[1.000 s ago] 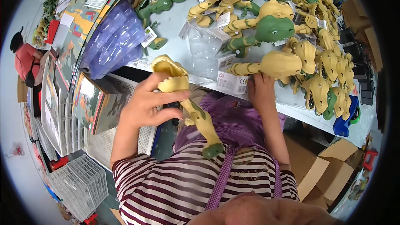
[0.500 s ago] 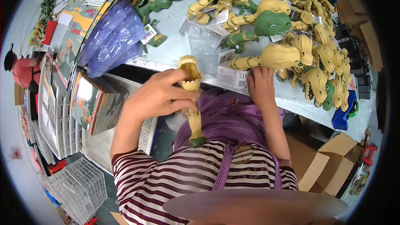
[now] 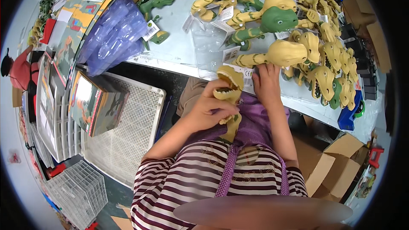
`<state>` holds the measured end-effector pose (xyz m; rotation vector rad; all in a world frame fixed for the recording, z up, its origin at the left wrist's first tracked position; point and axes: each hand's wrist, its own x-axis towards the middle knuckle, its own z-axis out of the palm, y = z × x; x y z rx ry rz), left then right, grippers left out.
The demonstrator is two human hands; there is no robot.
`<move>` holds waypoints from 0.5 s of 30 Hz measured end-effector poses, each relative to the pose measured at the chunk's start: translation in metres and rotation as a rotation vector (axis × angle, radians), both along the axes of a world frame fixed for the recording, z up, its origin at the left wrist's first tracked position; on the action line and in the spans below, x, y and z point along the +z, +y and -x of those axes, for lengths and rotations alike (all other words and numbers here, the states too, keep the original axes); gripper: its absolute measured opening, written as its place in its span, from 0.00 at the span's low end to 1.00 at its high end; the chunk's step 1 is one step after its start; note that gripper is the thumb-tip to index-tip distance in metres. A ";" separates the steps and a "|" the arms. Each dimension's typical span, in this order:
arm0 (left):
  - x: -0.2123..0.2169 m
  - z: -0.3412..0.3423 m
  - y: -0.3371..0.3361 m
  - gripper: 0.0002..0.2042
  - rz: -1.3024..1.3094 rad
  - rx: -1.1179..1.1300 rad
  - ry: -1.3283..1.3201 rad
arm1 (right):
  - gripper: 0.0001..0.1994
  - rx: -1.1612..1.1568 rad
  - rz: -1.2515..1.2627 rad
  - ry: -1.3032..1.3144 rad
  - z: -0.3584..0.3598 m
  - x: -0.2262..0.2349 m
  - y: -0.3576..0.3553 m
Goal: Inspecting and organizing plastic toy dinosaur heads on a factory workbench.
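My left hand (image 3: 205,111) is closed around a tan toy dinosaur (image 3: 230,86) in front of my apron. The dinosaur's mouth gapes, with white teeth showing, and its body hangs down toward my chest. My right hand (image 3: 268,86) lies on the near table edge with its fingers stretched forward. Its fingertips reach the underside of another tan dinosaur's head (image 3: 286,53) and are partly hidden there. A white printed tag (image 3: 247,75) sits between my two hands.
Many tan and green toy dinosaurs crowd the table (image 3: 168,53), some tagged. Clear blue-tinted plastic trays (image 3: 117,34) stand at its left. Below are a white perforated crate (image 3: 128,145) and printed boxes (image 3: 87,104). An open carton (image 3: 336,166) stands at right. A person in red (image 3: 20,73) is far left.
My left hand has carried the toy dinosaur rightward and slightly down, toward my right hand. My right hand has stayed at the table edge. The person in red has shifted left.
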<state>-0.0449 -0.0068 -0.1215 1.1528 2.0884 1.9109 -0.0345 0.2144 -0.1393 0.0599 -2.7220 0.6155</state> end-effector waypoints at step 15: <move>0.029 0.034 -0.024 0.07 -0.242 0.503 -0.255 | 0.21 0.280 0.261 0.297 -0.039 0.008 0.005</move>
